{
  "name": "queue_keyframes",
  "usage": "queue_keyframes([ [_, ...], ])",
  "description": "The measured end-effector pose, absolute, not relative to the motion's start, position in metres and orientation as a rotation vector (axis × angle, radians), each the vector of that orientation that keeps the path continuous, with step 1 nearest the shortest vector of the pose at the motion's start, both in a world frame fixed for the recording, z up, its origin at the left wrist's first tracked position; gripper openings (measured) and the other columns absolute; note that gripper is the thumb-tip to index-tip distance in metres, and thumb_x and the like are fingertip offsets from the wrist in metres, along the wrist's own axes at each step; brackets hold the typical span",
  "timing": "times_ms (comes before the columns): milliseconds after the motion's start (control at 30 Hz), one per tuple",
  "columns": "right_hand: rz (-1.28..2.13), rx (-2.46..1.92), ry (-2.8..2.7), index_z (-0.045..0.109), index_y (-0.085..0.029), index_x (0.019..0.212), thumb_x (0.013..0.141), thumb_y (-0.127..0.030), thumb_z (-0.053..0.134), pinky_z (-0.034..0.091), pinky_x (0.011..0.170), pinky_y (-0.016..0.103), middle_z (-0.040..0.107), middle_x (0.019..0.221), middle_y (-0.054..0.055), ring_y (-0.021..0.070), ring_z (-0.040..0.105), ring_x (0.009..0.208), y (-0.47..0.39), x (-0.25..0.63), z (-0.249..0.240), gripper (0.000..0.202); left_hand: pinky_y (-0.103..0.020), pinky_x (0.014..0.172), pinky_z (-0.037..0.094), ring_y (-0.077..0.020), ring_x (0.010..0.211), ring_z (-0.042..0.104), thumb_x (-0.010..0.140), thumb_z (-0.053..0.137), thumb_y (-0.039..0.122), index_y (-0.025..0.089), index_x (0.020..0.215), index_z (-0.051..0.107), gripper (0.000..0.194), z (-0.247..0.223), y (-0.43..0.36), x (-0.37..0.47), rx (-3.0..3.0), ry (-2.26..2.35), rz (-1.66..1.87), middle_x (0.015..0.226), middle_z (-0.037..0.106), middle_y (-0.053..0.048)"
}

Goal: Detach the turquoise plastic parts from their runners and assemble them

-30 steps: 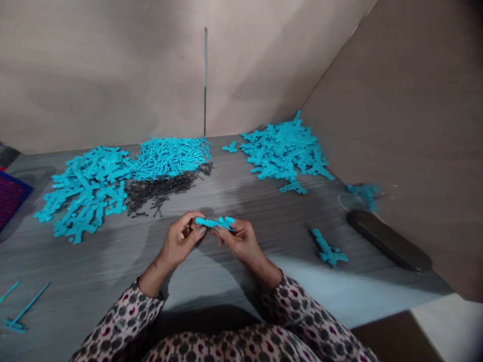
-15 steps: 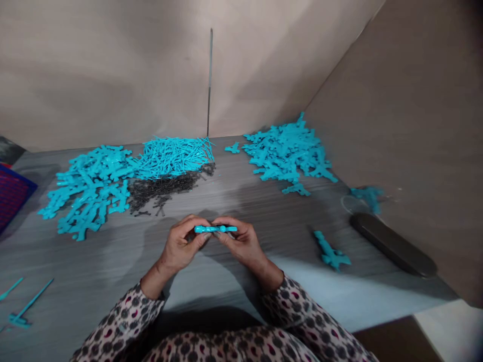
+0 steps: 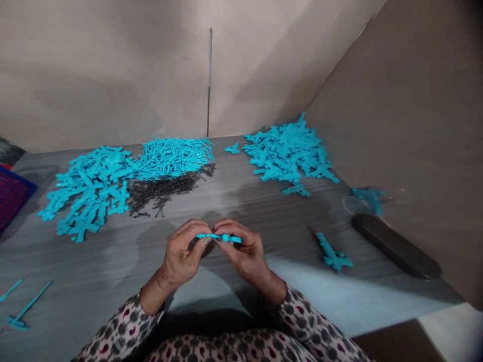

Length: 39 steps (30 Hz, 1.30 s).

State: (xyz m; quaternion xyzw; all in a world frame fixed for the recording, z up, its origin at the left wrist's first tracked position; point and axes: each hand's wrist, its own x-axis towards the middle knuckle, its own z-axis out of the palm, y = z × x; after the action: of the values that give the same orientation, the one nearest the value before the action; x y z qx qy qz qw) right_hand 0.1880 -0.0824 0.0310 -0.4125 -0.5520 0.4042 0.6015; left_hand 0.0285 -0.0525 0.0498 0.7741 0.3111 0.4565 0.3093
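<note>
A small turquoise plastic piece [image 3: 225, 238] is held level between both hands, low over the middle of the table. My left hand [image 3: 184, 251] pinches its left end between thumb and fingers. On its right part, my right hand [image 3: 245, 251] has a similar closed grip. The fingertips of the two hands nearly meet and hide the piece's middle. Beyond the hands lie a heap of thin turquoise sticks [image 3: 173, 157] and a heap of small dark parts [image 3: 162, 188].
Turquoise pieces form a heap [image 3: 94, 186] at the left and another [image 3: 290, 151] at the back right. One piece [image 3: 334, 255] lies near a dark oblong object [image 3: 396, 246] at the right. A blue-and-red basket [image 3: 15, 196] stands at the left edge.
The held piece has tilted, its right end now lower and nearer to me. Both hands have shifted slightly, keeping their grip.
</note>
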Motion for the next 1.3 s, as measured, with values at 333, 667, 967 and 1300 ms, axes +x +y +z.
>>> queue_keyframes([
  [333,0.949,-0.945,-1.275,0.073,-0.022,0.084,0.084,-0.031,0.070,0.051,0.072,0.031,0.069,0.089,0.006,0.0181,0.065,0.081,-0.080,0.191,0.023,0.009,-0.024,0.069,0.050,-0.0148,0.078,0.062,0.086,0.062,0.021,0.016,0.089,0.066,0.007,0.044,-0.052,0.030,1.845,0.891,1.163,0.083,0.066,-0.006],
  [667,0.529,-0.970,-1.685,0.071,-0.028,0.103,0.084,-0.010,0.058,0.051,0.082,0.041,0.060,0.117,0.009,0.0248,0.056,0.108,-0.074,0.206,0.006,0.029,-0.018,0.033,0.039,-0.0088,0.041,0.051,0.068,0.074,0.058,0.013,0.088,0.063,0.050,0.037,-0.043,0.028,0.888,1.011,0.788,0.058,0.059,0.002],
  [967,0.770,-1.138,-1.643,0.045,-0.027,0.141,0.071,0.000,0.050,0.052,0.089,0.036,0.049,0.138,0.012,0.0244,0.051,0.123,-0.064,0.212,-0.006,0.076,-0.021,0.039,0.045,-0.0102,0.044,0.055,0.054,0.087,0.041,0.012,0.080,0.064,0.045,0.038,-0.034,0.026,0.831,1.053,0.973,0.055,0.064,0.001],
  [1300,0.730,-0.961,-1.654,0.064,-0.025,0.117,0.087,-0.018,0.064,0.049,0.091,0.036,0.059,0.117,0.009,0.0214,0.057,0.110,-0.072,0.216,0.023,0.031,-0.017,0.030,0.033,-0.0061,0.035,0.041,0.048,0.085,0.043,0.013,0.075,0.061,0.047,0.035,-0.038,0.031,0.662,1.123,0.784,0.046,0.057,0.004],
])
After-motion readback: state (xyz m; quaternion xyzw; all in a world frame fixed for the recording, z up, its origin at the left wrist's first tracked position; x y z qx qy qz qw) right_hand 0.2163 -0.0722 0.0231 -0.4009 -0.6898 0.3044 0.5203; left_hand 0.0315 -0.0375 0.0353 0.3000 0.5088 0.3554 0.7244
